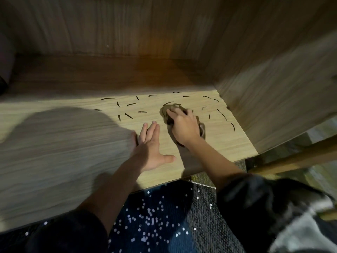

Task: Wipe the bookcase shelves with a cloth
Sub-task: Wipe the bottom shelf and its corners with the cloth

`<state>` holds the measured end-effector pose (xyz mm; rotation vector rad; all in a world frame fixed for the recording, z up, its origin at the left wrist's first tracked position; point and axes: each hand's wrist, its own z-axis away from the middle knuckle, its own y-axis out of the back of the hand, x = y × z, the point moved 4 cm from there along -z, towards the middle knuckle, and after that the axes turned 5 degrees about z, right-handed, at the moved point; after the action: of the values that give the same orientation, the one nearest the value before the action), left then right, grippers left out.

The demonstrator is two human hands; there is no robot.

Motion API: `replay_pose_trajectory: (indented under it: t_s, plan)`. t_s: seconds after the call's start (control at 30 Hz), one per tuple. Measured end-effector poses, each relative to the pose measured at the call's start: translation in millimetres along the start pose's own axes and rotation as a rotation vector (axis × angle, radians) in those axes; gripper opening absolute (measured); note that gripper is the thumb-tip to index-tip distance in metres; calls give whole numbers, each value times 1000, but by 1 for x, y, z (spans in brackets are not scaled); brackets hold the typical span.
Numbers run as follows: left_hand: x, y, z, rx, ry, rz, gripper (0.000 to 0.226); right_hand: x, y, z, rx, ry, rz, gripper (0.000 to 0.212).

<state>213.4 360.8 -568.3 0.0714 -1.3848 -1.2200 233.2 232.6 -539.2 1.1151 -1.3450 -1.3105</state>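
A light wooden shelf (73, 143) of the bookcase fills the middle of the head view. Several short dark curved marks (130, 116) are scattered over its lit right part. My right hand (184, 128) presses a crumpled brown cloth (166, 111) onto the shelf among those marks, fingers closed over it. My left hand (151, 148) lies flat on the shelf just left of the cloth, fingers spread, holding nothing.
The bookcase's wooden right side panel (273, 88) stands close to my right hand, and the back panel (109, 28) rises behind. A dark object (5, 61) sits at the far left. Below the shelf edge are sequined dark fabric (155, 216) and a wooden rail (291, 157).
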Motion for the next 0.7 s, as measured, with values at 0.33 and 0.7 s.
replay_pose_trajectory:
  t_s: [0.33,0.7]
  plan:
    - [10,8,-1,-27,93,-175,112,58,-4,92,126,-31,-183,50]
    - [72,-12,-47,-114,-38,-190,115,81,-9,86,113,-187,-131,51]
